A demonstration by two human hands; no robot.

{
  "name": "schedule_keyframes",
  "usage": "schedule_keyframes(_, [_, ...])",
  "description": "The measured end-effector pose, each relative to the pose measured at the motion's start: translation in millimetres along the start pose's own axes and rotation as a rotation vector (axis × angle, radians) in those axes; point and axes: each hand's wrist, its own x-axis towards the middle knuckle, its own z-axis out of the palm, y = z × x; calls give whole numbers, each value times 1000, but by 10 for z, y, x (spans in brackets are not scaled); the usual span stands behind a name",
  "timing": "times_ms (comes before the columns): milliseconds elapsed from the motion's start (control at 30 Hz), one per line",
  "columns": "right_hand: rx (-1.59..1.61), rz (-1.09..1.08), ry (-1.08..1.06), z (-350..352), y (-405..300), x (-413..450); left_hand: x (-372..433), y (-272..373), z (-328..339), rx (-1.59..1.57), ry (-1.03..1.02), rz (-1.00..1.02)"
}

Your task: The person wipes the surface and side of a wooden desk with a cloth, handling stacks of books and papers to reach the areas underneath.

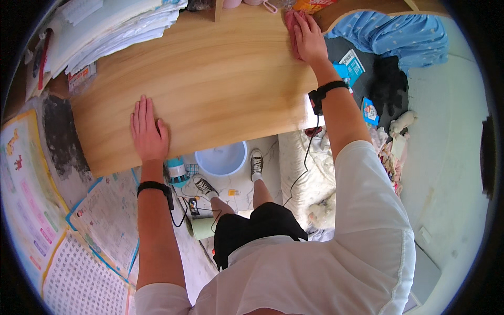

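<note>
My right hand (309, 36) presses down on a red cloth (292, 33) at the far right corner of a wooden desktop (204, 86). Part of the cloth lies hidden under the palm and fingers. Flat on the left part of the same desktop rests my left hand (148, 130), with nothing in it. Its fingers lie close together and point away from me, while the thumb stands apart. Both wrists wear black straps with cables.
Stacked papers (130, 35) fill the back left. Pink items (232, 3) and an orange packet (311, 5) stand at the back. Below the front edge are a blue basin (221, 159) and a teal-and-white device (177, 172) on the floor. A blue curtain (390, 35) hangs right.
</note>
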Motion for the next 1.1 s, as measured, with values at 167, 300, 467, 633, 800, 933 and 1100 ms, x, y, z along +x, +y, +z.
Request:
schedule_keyframes(167, [-8, -66, 12, -213, -123, -284, 28, -40, 85, -26, 37, 33])
schedule_keyframes(300, [113, -48, -97, -645, -648, -1204, -19, -93, 27, -3, 28, 19])
schedule_keyframes(467, [126, 28, -173, -1174, -607, -2048, -4, -27, 54, -3, 11, 11])
schedule_keyframes(633, [171, 122, -69, -907, -265, -1715, -3, 15, 107, 25, 25, 23])
schedule_keyframes(800, [82, 62, 17, -502, 263, -881, 42, 36, 73, 9, 13, 17])
schedule_keyframes(933, [34, 47, 30, -534, 55, -949, 19, -32, 79, 17, 17, 21])
schedule_keyframes(1100, [174, 2, -119, -879, -790, -1873, -50, -136, 54, 28, 21, 0])
